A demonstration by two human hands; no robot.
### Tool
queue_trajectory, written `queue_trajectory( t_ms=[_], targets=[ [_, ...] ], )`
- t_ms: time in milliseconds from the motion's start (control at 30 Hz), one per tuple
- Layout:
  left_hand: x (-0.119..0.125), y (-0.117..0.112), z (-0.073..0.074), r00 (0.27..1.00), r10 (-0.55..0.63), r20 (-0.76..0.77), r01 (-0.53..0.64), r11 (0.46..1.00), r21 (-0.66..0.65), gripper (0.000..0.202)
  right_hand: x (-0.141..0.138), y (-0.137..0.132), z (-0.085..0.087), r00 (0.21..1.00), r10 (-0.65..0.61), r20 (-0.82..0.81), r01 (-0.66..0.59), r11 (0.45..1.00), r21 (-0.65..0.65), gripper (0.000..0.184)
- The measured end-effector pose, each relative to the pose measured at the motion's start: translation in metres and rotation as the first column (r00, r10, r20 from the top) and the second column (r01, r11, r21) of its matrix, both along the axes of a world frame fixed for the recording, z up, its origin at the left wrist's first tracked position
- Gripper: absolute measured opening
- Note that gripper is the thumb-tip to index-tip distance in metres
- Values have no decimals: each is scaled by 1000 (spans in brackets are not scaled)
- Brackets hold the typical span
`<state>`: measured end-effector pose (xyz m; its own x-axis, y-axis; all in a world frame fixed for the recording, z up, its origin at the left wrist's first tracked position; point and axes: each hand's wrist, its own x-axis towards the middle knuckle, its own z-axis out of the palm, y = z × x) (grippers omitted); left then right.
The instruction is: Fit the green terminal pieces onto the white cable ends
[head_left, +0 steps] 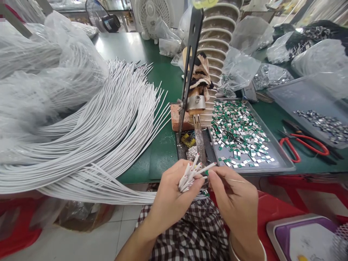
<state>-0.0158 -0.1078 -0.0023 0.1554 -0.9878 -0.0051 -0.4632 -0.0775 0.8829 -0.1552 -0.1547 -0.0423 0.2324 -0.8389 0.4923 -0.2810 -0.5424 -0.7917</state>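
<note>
My left hand [170,195] is closed around a bundle of white cables [187,179], their cut ends pointing up and to the right. Close beside it, my right hand [239,199] pinches with thumb and fingertips at the end of one cable. A small green circuit board [206,172] shows at those fingertips, partly hidden. Thin solder wire [235,180] runs out across the right fingers. Just beyond the hands, a soldering iron [199,137] is clamped on a black metal bracket [190,69], tip downward. More small green boards [206,193] show below the bundle.
A large pile of white cables [108,127] covers the left of the green table. At right stands a tray [282,165] of circuit boards, with red-handled pliers [310,143] and a bin [301,87] of metal parts. A ribbed hose [217,43] rises behind the iron, beside a brick [176,117].
</note>
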Motion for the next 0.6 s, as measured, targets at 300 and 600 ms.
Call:
queue_trajectory(
  t_ms=[300, 600],
  targets=[
    [1, -7, 6, 969, 118, -215, -112, 993, 39, 24, 5, 6, -3, 985, -108, 136, 128, 980, -151, 20],
    [0, -13, 12, 939, 105, -327, -132, 990, -59, 20, 10, 1, 8, 977, -83, 195, 139, 946, -292, 29]
  ],
)
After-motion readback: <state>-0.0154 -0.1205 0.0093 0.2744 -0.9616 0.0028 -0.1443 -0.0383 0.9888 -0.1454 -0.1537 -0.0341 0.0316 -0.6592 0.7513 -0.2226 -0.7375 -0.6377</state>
